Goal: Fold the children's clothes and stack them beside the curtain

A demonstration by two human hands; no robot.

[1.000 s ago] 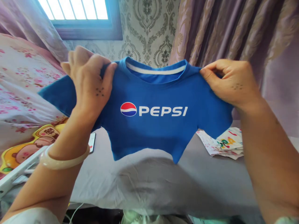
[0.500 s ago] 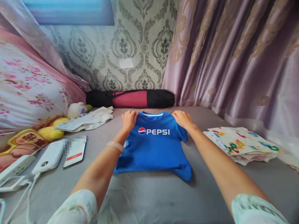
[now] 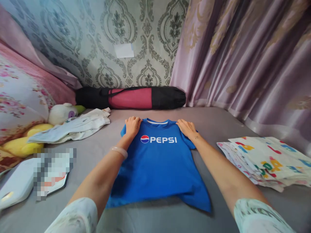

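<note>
A blue Pepsi T-shirt (image 3: 157,168) lies front side up on the grey sheet, its collar pointing away from me. My left hand (image 3: 132,125) grips the shirt's left shoulder, fingers curled over the fabric, with a pale bangle on that wrist. At the opposite shoulder, my right hand (image 3: 187,128) is closed on the cloth beside the collar. Both sleeves are partly hidden by my hands and forearms. The lower hem spreads toward me, and its right corner flares outward.
Folded patterned clothes (image 3: 274,158) are stacked at the right. At left lie a crumpled pale garment (image 3: 75,126), plush toys (image 3: 19,145), a white power bank (image 3: 17,181) and a phone (image 3: 57,186). A black and red rolled bag (image 3: 131,98) lies along the wall.
The view has tilted down and moved closer, so the shirt looks larger. Its hem lies spread further toward me. Both hands stay on the shoulders.
</note>
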